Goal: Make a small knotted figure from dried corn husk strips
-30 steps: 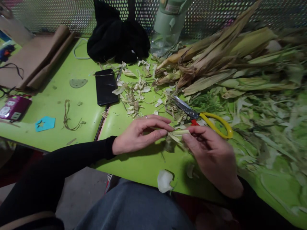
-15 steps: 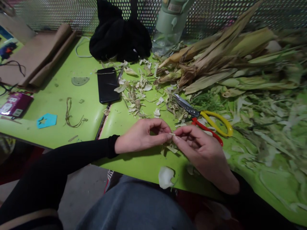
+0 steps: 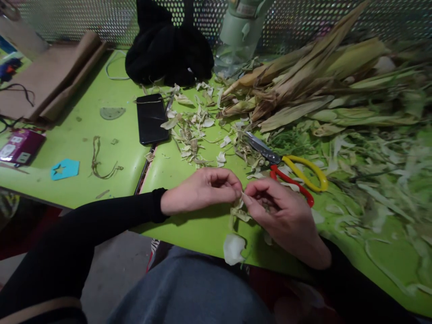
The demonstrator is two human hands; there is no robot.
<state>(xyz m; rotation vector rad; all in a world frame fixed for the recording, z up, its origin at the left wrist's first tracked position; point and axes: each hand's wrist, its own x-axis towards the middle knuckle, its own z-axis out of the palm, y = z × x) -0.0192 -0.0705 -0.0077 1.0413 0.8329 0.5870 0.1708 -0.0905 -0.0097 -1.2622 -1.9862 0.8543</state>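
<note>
My left hand (image 3: 205, 191) and my right hand (image 3: 285, 216) meet over the front of the green table, thumbs and forefingers pinched. Between the fingertips is a small pale strip of corn husk (image 3: 240, 210), its loose ends hanging below the fingers. How much of it lies inside the pinch is hidden. A white petal-like piece (image 3: 234, 249) rests at the table edge just below. Scissors (image 3: 270, 155) with one yellow and one red handle lie behind my right hand, blades partly among scraps.
Dried corn husks (image 3: 303, 85) heap at the back right, with shredded strips (image 3: 381, 189) in front. A black phone (image 3: 151, 119) and husk scraps (image 3: 192, 130) lie left of centre. Behind stand a bottle (image 3: 238, 36) and black cloth (image 3: 168, 54). A blue paper piece (image 3: 65, 169) lies left.
Both hands have shifted slightly, and the fingertips have turned and drawn a little apart. More of the husk strip now dangles below them. The other things stay put.
</note>
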